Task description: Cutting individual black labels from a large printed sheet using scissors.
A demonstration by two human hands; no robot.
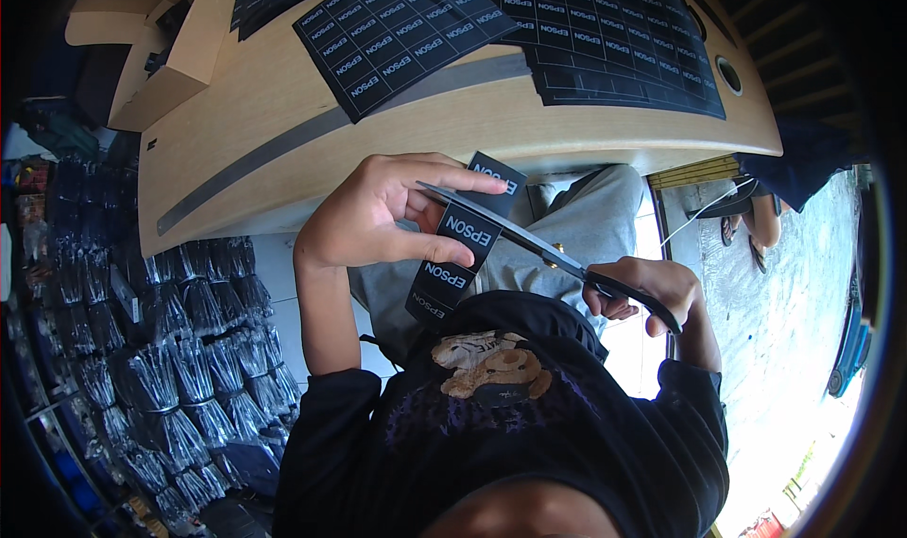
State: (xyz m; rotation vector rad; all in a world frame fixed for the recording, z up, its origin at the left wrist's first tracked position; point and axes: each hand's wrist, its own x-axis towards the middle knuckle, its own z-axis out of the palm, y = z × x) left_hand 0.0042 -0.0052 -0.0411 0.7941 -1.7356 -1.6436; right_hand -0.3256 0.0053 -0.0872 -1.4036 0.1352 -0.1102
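Note:
My left hand (364,212) grips a narrow black strip of printed labels (455,245) between its thumb and fingers, just off the near edge of the desk. The strip hangs tilted above my lap, its lower end near my shirt. In my right hand (652,292) is a pair of scissors (543,249) with black handles, its long metal blades reaching up and left across the strip. The blades lie over the strip between my left thumb and forefinger; whether they have cut into it I cannot tell.
On the wooden desk (255,132) lie a loose black label sheet (402,37), a stack of similar sheets (624,47) and a long metal ruler (255,162). An open cardboard box (175,80) stands at the far left. Bundled, plastic-wrapped black items (179,368) fill the left. Another person's feet (759,245) show at right.

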